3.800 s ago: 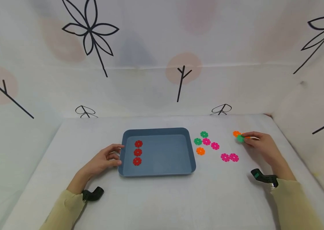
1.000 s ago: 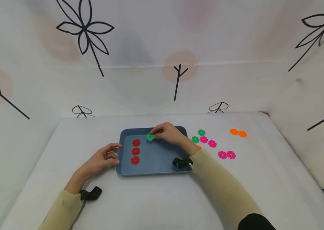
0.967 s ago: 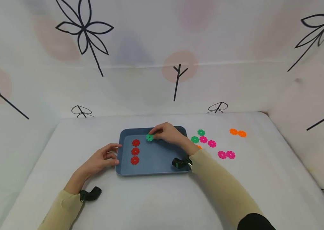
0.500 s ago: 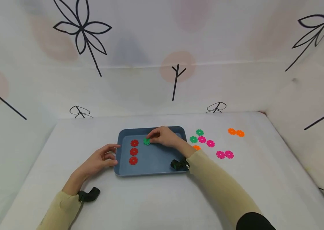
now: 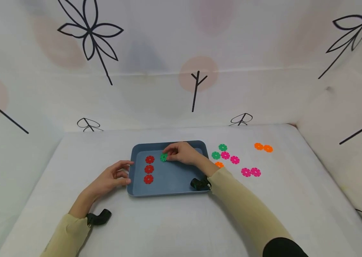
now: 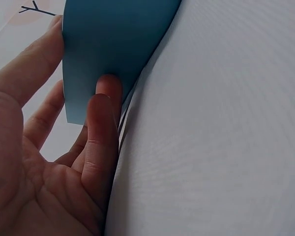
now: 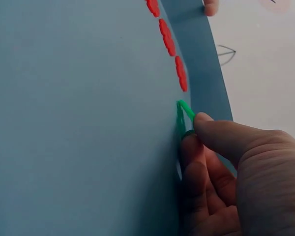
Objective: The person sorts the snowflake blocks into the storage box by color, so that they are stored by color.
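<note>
A blue-grey tray (image 5: 177,182) lies on the table with a column of three red flower-shaped discs (image 5: 149,169) near its left end. My right hand (image 5: 184,153) reaches over the tray and pinches a green flower-shaped disc (image 5: 164,157) between thumb and fingers, right of the top red disc. In the right wrist view the green disc (image 7: 186,110) is tilted, its lower edge close to or on the tray floor. My left hand (image 5: 111,178) rests at the tray's left side, fingertips touching the outer wall (image 6: 103,44) and rim.
Right of the tray lie two green discs (image 5: 216,155), several pink discs (image 5: 235,160) and an orange disc (image 5: 219,164) partly covered by the right arm. Two more orange discs (image 5: 263,147) lie farther right. A patterned white cloth (image 5: 155,96) hangs behind the table.
My right hand has carried the green disc from the right of the table into the tray, then lowered it slightly toward the near side beside the red column. The left hand stays at the tray.
</note>
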Action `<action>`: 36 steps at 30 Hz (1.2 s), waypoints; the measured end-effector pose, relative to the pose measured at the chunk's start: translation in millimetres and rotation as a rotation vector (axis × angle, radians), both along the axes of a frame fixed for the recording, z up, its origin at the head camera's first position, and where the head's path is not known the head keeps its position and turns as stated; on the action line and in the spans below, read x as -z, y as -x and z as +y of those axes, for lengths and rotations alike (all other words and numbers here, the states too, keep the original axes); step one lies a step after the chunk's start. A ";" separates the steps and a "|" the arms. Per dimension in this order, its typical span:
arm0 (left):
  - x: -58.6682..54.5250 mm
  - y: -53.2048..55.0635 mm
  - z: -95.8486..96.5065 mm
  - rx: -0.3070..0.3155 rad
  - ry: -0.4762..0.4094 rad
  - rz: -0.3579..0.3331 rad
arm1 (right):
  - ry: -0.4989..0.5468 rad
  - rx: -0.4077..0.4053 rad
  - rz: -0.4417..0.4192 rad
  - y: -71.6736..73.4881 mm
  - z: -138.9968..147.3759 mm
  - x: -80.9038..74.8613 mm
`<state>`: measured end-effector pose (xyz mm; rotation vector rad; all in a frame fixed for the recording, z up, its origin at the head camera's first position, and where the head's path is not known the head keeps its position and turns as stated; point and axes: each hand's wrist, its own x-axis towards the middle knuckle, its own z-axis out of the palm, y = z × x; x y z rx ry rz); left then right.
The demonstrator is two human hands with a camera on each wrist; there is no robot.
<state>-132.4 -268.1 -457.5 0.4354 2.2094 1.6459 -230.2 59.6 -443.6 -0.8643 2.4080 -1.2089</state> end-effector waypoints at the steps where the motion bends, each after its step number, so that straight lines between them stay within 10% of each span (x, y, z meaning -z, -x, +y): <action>1: 0.3 -0.1 -0.2 0.001 -0.002 0.000 | 0.000 0.000 0.002 -0.1 0.1 0.1; 36: 0.2 0.2 -0.1 0.012 -0.019 0.029 | 0.056 -0.007 -0.053 1.5 4.2 -1.0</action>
